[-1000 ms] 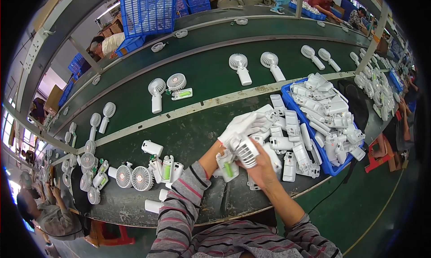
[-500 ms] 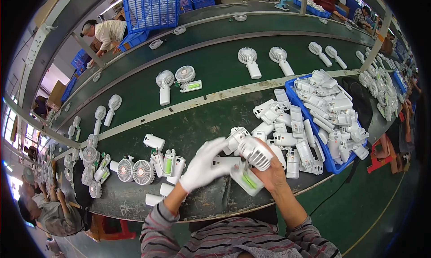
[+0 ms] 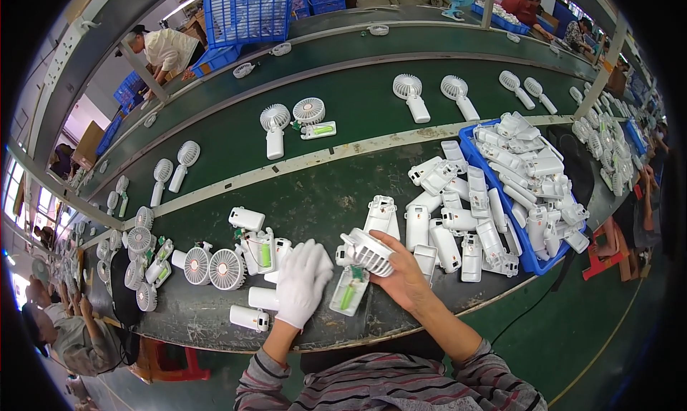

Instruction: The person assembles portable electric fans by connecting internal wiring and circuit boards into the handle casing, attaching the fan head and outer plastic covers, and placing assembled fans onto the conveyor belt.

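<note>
A long dark bench (image 3: 351, 168) ran across in front of the person, with a green belt (image 3: 343, 96) beyond its far edge and upright fans (image 3: 274, 133) laid out along it. On the bench's right part stood a blue crate (image 3: 538, 266) heaped with white covers, reaching from the far edge almost to the near one; a loose pile of covers (image 3: 444, 245) lay just left of it. Both forearms, in striped grey sleeves (image 3: 494, 377), came over the near edge and angled inward. The left hand (image 3: 303, 284), in a white glove, was back upward and pointed toward the far edge; the bare right hand (image 3: 401, 276) reached in from the right with its wrist low. Between them, above the near half of the bench around its middle, was the white fan (image 3: 372, 256), tilted, its opened handle (image 3: 350, 292) hanging toward the near edge and showing a green battery. The right fingers curled around the caged head, pinching it against the thumb. The gloved fingers were extended and lay close together; their undersides were hidden, so I cannot tell whether they gripped anything. Two round fan heads (image 3: 227, 269) lay farther left. Small dark marks dotted several covers, too tiny to read.
</note>
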Tool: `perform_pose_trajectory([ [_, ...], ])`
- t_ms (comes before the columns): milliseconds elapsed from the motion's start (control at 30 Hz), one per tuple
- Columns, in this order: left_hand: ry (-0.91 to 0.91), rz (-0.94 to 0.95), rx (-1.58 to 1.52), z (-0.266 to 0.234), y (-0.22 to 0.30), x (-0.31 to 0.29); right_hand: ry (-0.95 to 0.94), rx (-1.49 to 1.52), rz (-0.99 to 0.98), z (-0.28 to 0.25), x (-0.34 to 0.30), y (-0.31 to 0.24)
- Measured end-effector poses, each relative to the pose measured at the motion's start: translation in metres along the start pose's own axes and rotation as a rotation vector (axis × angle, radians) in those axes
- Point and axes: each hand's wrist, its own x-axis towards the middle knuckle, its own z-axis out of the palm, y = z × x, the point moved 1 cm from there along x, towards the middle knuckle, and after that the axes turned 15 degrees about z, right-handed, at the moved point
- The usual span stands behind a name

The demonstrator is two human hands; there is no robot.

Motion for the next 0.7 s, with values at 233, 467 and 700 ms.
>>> perform_pose_trajectory([
  [233, 0.307, -0.189, -0.194, 0.009, -0.028, 0.000, 0.034, -0.105, -0.026, 0.024, 0.014, 0.010],
  [467, 0.405, -0.468, -1.289, -0.006, 0.021, -0.006, 0.071, -0.506, -0.115, 0.040, 0.018, 0.017],
  [700, 0.809, -0.659, -1.829, -0.002, 0.011, -0.024, -0.064, -0.869, -0.096, 0.052, 0.015, 0.015],
])
